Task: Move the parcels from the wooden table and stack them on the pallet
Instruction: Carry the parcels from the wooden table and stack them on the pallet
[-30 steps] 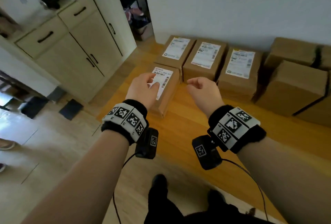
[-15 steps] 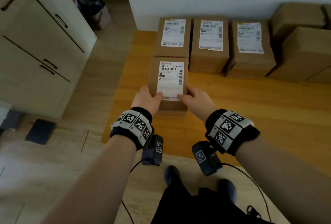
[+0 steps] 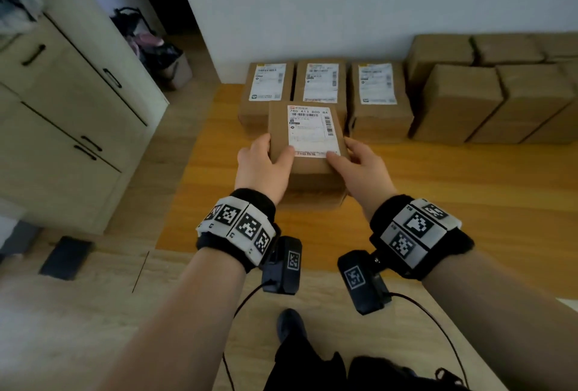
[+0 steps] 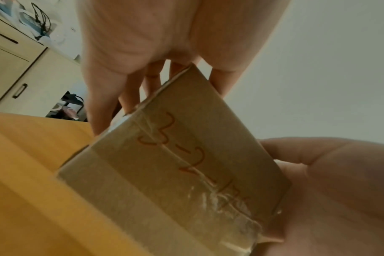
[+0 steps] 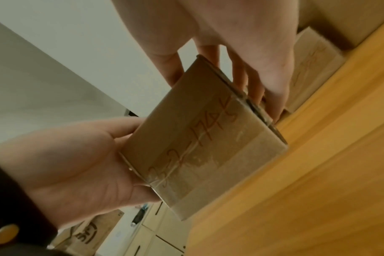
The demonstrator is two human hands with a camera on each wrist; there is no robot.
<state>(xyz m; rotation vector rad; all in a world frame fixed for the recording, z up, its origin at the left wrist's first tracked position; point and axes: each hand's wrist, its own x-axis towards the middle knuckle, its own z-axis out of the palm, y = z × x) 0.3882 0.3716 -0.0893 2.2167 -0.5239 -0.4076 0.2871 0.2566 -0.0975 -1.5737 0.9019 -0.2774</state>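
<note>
- Between the two hands, clear of the worktop (image 3: 469, 190), a brown parcel (image 3: 308, 137) hung with its white label (image 3: 312, 129) facing up.
- Its long axis ran away from the person, toward the wall; the near end carried red handwriting (image 4: 186, 152) under clear tape.
- On the left side the left hand (image 3: 261, 168) gripped it, thumb laid over the top near the label's corner, fingers (image 4: 103, 104) spread down the side wall.
- Opposite, the right hand (image 3: 362, 168) mirrored that hold, thumb on top and fingers (image 5: 272, 93) wrapped down the right wall, so both sets of fingers were clamped on the parcel.
- Beyond the fingertips, three labelled parcels (image 3: 319, 90) stood in a row against the wall, long axes likewise pointing away.
- Farther right of the right hand sat plain brown boxes (image 3: 488, 99), stacked in two rows.
- To carry this well, I would judge it wise to keep the parcel level, press evenly from both sides, and slide some fingers beneath before turning toward the pallet, which no view showed.
</note>
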